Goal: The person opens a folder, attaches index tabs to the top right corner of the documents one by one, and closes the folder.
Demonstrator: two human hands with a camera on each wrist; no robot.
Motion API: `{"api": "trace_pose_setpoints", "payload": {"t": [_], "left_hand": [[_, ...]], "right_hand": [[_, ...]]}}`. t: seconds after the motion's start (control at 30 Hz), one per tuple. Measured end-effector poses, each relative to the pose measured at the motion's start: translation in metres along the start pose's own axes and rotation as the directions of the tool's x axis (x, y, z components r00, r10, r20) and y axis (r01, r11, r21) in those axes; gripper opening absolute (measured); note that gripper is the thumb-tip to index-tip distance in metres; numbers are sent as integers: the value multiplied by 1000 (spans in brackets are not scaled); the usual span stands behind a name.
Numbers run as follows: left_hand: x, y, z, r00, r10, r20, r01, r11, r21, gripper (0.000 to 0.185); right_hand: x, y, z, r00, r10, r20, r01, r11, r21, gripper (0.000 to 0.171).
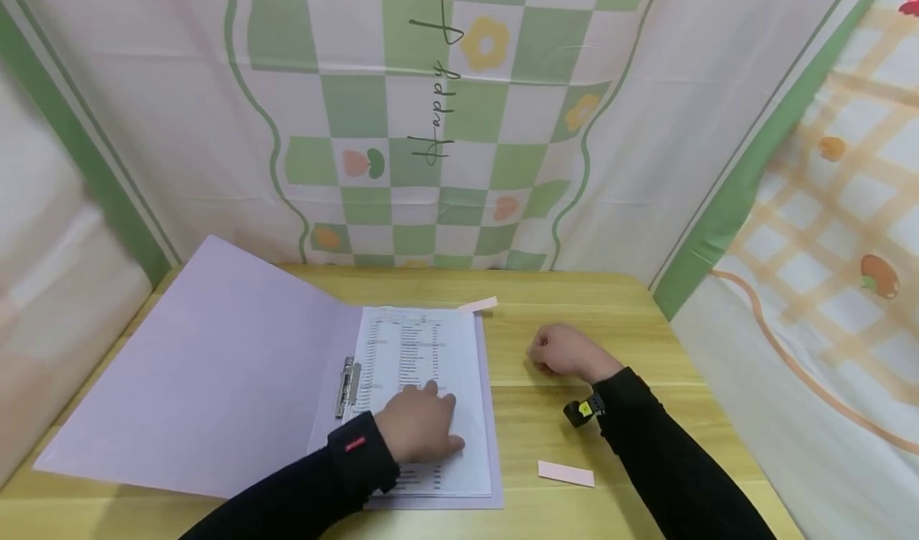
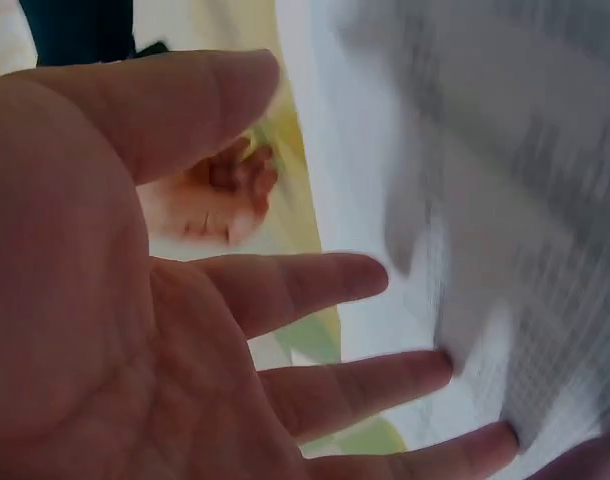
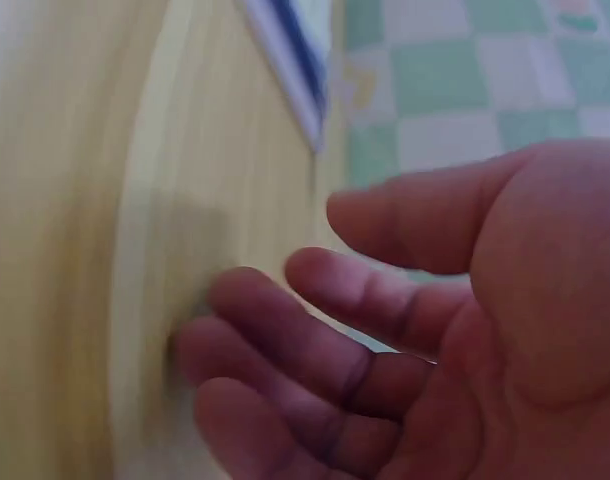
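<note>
White sheet (image 1: 431, 348) under left hand (image 1: 420, 424); right hand (image 1: 563, 352) apart.

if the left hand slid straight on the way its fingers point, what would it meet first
The left hand lies on the white printed sheet in the open lilac folder, fingers pointing toward the far edge. It would likely cross more sheet, then the pale pink paper strip, though depth is unclear.
</note>
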State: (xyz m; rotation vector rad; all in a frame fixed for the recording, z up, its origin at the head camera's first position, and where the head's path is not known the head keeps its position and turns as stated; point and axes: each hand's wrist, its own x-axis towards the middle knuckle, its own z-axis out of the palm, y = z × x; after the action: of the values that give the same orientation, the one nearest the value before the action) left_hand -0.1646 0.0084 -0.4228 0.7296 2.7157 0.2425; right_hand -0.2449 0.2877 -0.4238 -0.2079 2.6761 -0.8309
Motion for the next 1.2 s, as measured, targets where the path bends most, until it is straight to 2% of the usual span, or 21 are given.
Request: {"api": "trace_pose_setpoints", "payload": {"t": [0.13,0.23,0.37,0.5,0.73,0.93,1.1,1.2], "left_hand": [[-11,13,13,997,-71,-8,72,997,38,81],[-14,20,19,994,-109,-28,112,988,103,90],[-14,26,24,991,-123,-45,129,975,183,98],[-14,29,29,991,-122,-51,131,966,225,102],[-14,29,31,989,-121,-90,139,962,233,100],[-14,25,32,988,-115,-105,135,970,201,97],[-15,20,32,988,-75,-136,101,974,201,78],[-16,17,32,986,-32,-164,61,983,174,64]], "right_hand": [[-16,-14,10,999,-40,32,41,999,-4,23],[-26,-24,15,997,-58,44,59,998,-19,20],[-38,-33,18,996,-82,46,83,996,-29,18],[-48,-38,19,991,-121,50,123,991,-42,18],[-55,-42,22,981,-171,95,168,985,40,17],[-58,-44,24,980,-177,87,174,984,41,16],[-61,-45,26,978,-189,86,187,982,33,16],[-62,-45,27,978,-190,89,188,982,33,16]]}}
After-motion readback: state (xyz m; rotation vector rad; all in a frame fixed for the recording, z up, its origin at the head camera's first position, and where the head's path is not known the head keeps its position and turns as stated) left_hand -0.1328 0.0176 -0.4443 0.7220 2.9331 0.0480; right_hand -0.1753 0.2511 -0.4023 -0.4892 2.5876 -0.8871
